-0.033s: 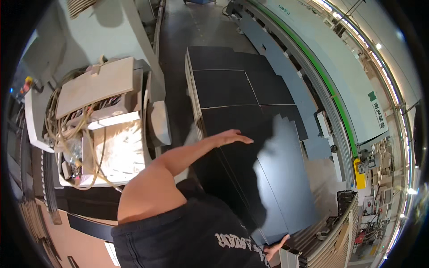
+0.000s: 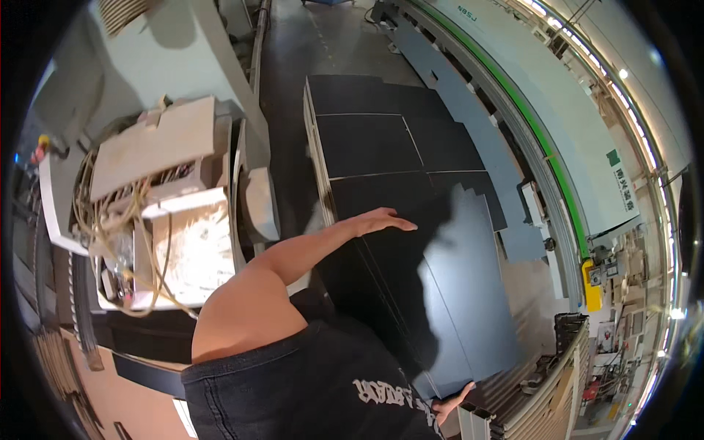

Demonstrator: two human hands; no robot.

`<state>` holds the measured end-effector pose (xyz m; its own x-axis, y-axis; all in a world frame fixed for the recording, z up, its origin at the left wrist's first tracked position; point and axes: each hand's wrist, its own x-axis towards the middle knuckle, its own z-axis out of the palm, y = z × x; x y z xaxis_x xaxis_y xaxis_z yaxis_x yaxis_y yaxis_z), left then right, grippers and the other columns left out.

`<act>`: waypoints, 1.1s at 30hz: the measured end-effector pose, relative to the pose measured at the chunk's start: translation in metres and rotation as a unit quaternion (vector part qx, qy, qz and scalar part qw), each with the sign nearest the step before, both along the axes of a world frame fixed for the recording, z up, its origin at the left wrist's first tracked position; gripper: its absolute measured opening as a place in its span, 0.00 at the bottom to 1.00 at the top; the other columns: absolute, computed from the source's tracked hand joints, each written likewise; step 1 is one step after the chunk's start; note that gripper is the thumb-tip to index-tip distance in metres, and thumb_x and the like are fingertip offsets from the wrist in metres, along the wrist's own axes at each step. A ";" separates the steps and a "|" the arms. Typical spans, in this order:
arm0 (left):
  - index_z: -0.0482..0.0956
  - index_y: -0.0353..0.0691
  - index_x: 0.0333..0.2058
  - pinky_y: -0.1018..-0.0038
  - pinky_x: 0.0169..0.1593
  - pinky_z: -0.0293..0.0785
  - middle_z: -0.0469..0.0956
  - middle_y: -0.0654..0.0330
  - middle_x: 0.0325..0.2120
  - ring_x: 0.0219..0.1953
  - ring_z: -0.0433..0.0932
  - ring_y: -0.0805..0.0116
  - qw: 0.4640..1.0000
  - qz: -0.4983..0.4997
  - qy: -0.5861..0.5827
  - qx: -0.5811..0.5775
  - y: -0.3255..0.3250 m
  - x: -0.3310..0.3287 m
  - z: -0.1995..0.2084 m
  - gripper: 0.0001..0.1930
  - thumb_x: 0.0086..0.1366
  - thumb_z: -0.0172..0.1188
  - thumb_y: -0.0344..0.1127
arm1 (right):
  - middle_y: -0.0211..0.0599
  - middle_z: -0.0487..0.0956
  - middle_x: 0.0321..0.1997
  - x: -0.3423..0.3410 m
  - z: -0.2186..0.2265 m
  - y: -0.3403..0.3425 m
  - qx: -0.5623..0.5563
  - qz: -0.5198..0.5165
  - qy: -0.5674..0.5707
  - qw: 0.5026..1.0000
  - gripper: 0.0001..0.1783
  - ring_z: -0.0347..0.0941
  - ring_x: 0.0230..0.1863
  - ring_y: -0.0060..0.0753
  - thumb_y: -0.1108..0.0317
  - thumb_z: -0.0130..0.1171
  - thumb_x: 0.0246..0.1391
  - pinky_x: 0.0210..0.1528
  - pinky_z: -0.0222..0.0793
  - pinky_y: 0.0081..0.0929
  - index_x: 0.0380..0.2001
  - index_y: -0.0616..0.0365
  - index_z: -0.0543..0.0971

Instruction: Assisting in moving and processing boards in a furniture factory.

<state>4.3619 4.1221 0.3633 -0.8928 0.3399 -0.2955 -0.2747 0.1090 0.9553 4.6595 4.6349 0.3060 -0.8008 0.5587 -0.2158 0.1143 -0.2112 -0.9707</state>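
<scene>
A long, narrow dark panel runs lengthwise in front of me, with a thin pale line along its left edge. My left hand reaches over to its far end; the fingers lie across that end with the tips bent down. At the near end my right hand grips the corner, its thumb apart from the fingers and partly hidden by my black shirt. Under and around this panel lies a stack of dark flat panels of differing sizes. My shadow covers the left part, while strong light makes the right part look blue-grey.
Left stands a machine box with tangled hoses and a tray of pale shavings. A long machine with a green strip runs along the right, blue-grey boards beside it. Slatted metal rails stand at the near right.
</scene>
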 end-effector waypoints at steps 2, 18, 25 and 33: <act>0.81 0.56 0.57 0.56 0.74 0.40 0.53 0.40 0.70 0.75 0.43 0.48 1.000 -0.011 0.011 -0.019 -0.028 -0.043 0.009 0.39 0.52 0.62 0.73 | 0.37 0.64 0.72 -0.031 -0.010 -0.008 -0.044 0.061 0.030 0.997 0.45 0.58 0.70 0.44 0.38 0.58 0.59 0.71 0.53 0.43 0.68 0.57 0.63; 0.76 0.38 0.58 0.58 0.72 0.49 0.69 0.51 0.64 0.72 0.54 0.57 0.986 -0.057 0.013 0.156 -0.262 -0.362 -0.029 0.33 0.62 0.61 0.56 | 0.45 0.65 0.70 -0.370 0.102 -0.297 -0.095 -0.037 -0.027 0.994 0.42 0.60 0.69 0.48 0.43 0.54 0.64 0.70 0.56 0.43 0.68 0.65 0.61; 0.75 0.41 0.62 0.63 0.73 0.45 0.55 0.52 0.72 0.72 0.54 0.53 0.992 0.053 -0.112 0.010 -0.350 -0.448 -0.053 0.43 0.57 0.60 0.69 | 0.44 0.64 0.71 -0.446 0.105 -0.418 -0.080 -0.054 -0.059 0.994 0.44 0.59 0.69 0.47 0.41 0.55 0.63 0.71 0.55 0.44 0.68 0.65 0.61; 0.76 0.37 0.60 0.68 0.63 0.61 0.79 0.57 0.44 0.56 0.73 0.62 0.995 0.082 -0.055 0.022 -0.444 -0.465 -0.030 0.43 0.54 0.67 0.64 | 0.40 0.67 0.69 -0.525 0.056 -0.429 -0.101 0.033 -0.025 0.994 0.43 0.63 0.67 0.46 0.39 0.56 0.61 0.67 0.58 0.43 0.67 0.62 0.64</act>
<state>3.8968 3.6778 0.3330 -0.9005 0.2064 -0.3827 -0.3884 0.0135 0.9214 4.1344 4.2058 0.3617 -0.8196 0.4464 -0.3591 0.1812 -0.3926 -0.9017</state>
